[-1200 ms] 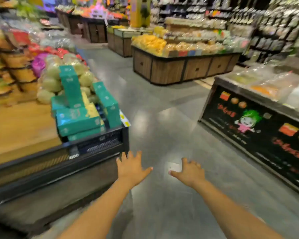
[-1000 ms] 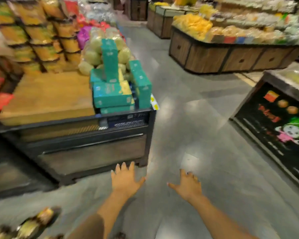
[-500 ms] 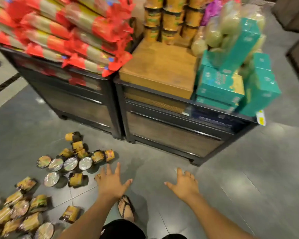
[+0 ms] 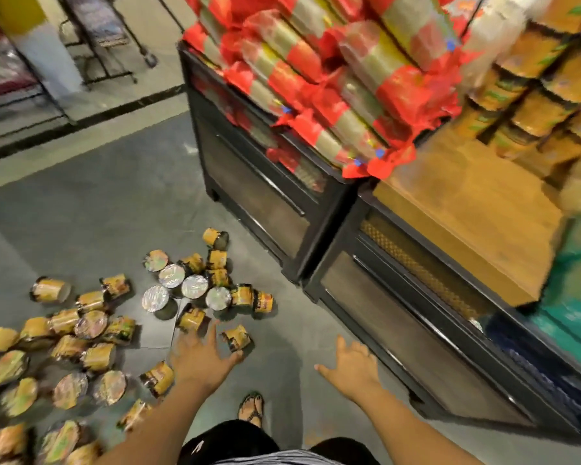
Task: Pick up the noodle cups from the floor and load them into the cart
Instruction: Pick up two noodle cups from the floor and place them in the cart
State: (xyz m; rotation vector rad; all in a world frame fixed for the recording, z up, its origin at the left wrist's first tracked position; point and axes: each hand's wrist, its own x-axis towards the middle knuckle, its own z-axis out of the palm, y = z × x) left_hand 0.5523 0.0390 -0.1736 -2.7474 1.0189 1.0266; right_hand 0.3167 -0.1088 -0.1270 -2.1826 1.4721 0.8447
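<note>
Lower now, the left hand (image 4: 198, 360) spreads wide beside a noodle cup (image 4: 236, 337) left of the display stand (image 4: 255, 196), ready to grab; the right hand (image 4: 353, 367) hangs wide, empty.

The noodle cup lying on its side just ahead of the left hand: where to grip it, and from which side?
Probably around its yellow side wall, from above, with the left hand: the noodle cup lies tipped over, so its round wall faces up.
</note>
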